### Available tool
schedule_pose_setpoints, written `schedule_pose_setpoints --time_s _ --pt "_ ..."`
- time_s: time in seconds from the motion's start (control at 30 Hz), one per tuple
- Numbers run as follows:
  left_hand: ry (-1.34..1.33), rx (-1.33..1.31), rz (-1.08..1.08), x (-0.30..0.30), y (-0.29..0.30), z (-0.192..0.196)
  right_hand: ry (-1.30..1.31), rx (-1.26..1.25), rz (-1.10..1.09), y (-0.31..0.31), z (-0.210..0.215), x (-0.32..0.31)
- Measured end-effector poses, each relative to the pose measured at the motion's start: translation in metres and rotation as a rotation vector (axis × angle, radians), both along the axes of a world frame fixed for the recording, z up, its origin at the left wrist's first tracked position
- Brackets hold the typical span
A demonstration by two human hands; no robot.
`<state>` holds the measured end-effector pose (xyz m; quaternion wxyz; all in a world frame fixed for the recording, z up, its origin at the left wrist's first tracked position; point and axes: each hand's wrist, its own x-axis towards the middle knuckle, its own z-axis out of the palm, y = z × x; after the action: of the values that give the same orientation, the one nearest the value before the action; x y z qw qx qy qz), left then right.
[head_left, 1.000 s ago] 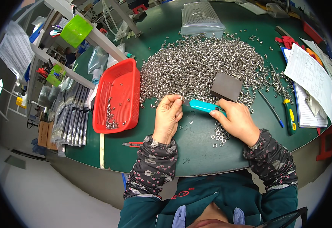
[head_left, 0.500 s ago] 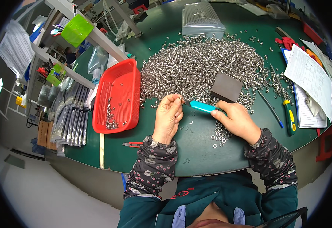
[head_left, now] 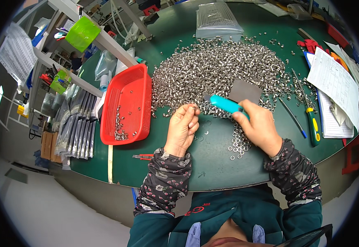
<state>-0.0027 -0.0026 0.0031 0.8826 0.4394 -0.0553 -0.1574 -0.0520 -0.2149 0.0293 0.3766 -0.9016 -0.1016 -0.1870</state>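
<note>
Green covers the round worktable, which fills the middle of the head view and bends toward the rim. Across its far half lies a broad heap of small silver metal rings, thinning into loose pieces near the person. Beyond the heap stands a clear plastic box. On the table's left side sits a red plastic basket with a few metal pieces gathered in its near corner. Left of it, off the table, stand white shelves with a bright green bin on top and grey bags below.

At the near edge of the heap the left hand is raised just off the table, its fingers curled, thumb and forefinger pinched on one small ring. Close beside it the right hand is closed around a turquoise-handled tool, whose tip points toward the pinched ring. A dark grey square pad lies on the heap just behind this tool. Near the right hand's heel lies a little cluster of flat rings.

Farther right lie a pen, a screwdriver with a yellow and green handle, and a stack of white papers. A small red cutter rests by the left forearm
</note>
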Motion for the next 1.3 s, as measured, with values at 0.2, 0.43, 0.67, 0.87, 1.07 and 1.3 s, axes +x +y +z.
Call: schedule_pose_setpoints --time_s 0.2,0.43,0.67,0.87,1.07,1.3 --pt "0.085 -0.087 -0.034 0.0011 0.001 -0.0006 0.003 -0.055 0.044 -0.001 0.0011 -0.0008" --pt "0.071 -0.102 -0.049 0.002 0.001 0.0025 0.049 -0.067 0.05 -0.0012 0.0006 0.0006" --pt "0.042 -0.058 -0.044 0.002 0.0018 0.0012 0.05 -0.059 0.081 -0.0014 -0.0013 0.0004" --pt "0.011 -0.029 -0.075 0.0027 0.0042 0.0019 0.048 -0.063 0.083 -0.001 -0.0012 -0.0006" --pt "-0.06 0.012 -0.061 0.0014 0.0015 0.0043 0.071 -0.062 0.083 -0.0009 -0.0024 0.0003" --pt "-0.074 0.053 -0.039 0.0011 0.0014 0.0053 0.078 -0.073 0.09 -0.0007 -0.0023 0.0001"
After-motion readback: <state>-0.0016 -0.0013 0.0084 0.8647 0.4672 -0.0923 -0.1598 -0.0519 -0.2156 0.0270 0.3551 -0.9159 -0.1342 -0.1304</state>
